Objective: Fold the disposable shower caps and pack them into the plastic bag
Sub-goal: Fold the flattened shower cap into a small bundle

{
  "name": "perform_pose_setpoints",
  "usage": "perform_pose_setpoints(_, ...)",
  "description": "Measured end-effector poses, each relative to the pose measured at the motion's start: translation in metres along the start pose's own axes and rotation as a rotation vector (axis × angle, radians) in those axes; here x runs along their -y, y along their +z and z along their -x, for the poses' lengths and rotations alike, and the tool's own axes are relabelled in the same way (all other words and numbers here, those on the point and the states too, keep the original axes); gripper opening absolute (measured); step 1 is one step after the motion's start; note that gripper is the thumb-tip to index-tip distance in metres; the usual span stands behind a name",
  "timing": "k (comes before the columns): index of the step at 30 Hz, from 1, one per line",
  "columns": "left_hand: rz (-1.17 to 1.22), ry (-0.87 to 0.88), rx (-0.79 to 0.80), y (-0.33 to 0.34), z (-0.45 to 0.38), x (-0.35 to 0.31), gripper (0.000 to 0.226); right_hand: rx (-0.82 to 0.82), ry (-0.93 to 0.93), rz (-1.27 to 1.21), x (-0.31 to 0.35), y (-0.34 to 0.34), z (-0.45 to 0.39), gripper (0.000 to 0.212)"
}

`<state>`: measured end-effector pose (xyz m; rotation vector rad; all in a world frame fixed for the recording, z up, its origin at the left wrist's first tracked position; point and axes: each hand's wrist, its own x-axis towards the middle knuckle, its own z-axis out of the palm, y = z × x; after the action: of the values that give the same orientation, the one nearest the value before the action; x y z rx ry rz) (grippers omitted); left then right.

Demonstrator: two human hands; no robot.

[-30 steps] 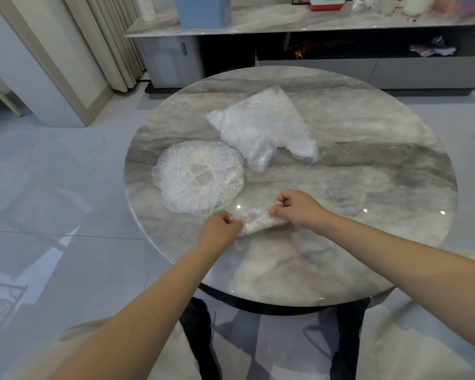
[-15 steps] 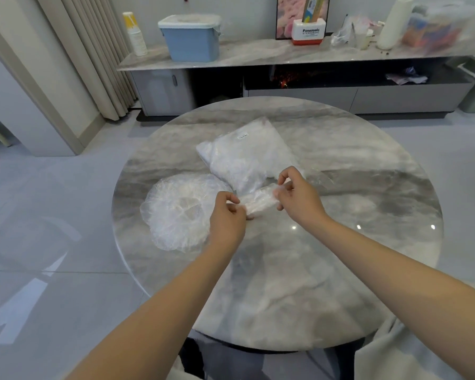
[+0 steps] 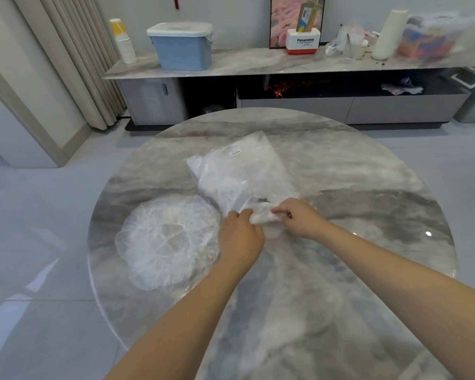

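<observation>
Cap (image 3: 166, 241) on the left, spread wide and flat on the tabletop (image 3: 368, 187), not folded yet, so that 1 is waiting its turn. Moving right, the left hand (image 3: 240, 235) comes in with fingers curled, its grip pinching 1 end of a folded cap (image 3: 262, 215), a small crumpled white roll held just above the surface. Right beside it, the right hand (image 3: 299, 219) pinches the other end, grip clenched on the same roll. Both hands have it right at the near edge of the bag (image 3: 239, 174), which lies flat past the hands and already looks padded with white bundles inside. The mouth of the bag seems to sit just behind the roll, though the clear plastic makes the opening hard to read.

Progress call: at least 1 cap folded and poised to go in, some apparently packed, 1 open cap left to fold. Next move, by my reckoning, is sliding this roll through the opening without letting it spring loose.
</observation>
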<state>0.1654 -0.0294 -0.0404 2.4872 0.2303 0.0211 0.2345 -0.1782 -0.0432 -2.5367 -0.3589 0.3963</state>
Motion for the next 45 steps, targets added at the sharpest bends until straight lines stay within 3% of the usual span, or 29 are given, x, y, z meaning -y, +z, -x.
perform_pose_setpoints(4,-0.249,0.204,-0.212,0.006,-0.002,0.009,0.044,0.123,-0.070,0.085,-0.002,0.016,-0.004,0.044)
perform_pose_setpoints(8,-0.358,0.215,-0.093,0.012,0.000,0.008,0.062,0.097,-0.126,0.032,0.002,0.024,-0.005,0.054)
perform_pose_setpoints(13,-0.387,0.251,-0.093,0.015,0.004,0.010,0.060,-0.009,-0.158,-0.096,0.002,0.032,-0.022,0.057)
perform_pose_setpoints(19,-0.525,0.299,-0.072,0.018,0.008,0.028,0.067,-0.164,-0.261,0.050,0.017,0.046,-0.053,0.054)
perform_pose_setpoints(24,-0.551,0.286,-0.040,0.025,0.014,0.034,0.080,-0.249,-0.174,0.222,0.026,0.053,-0.081,0.055)
perform_pose_setpoints(29,-0.558,0.283,-0.009,0.030,0.018,0.037,0.063,-0.311,-0.047,0.323,0.030,0.056,-0.101,0.051)
perform_pose_setpoints(32,-0.567,0.248,0.023,0.030,0.019,0.037,0.066,-0.300,0.074,0.421,0.037,0.058,-0.112,0.047)
perform_pose_setpoints(35,-0.563,0.255,0.009,0.032,0.018,0.038,0.066,-0.369,0.070,0.399,0.042,0.063,-0.113,0.052)
perform_pose_setpoints(38,-0.570,0.251,-0.013,0.031,0.016,0.041,0.065,-0.254,0.077,0.399,0.037,0.068,-0.103,0.055)
perform_pose_setpoints(45,-0.622,0.285,-0.049,0.026,0.022,0.039,0.065,-0.182,-0.073,0.329,0.015,0.056,-0.061,0.059)
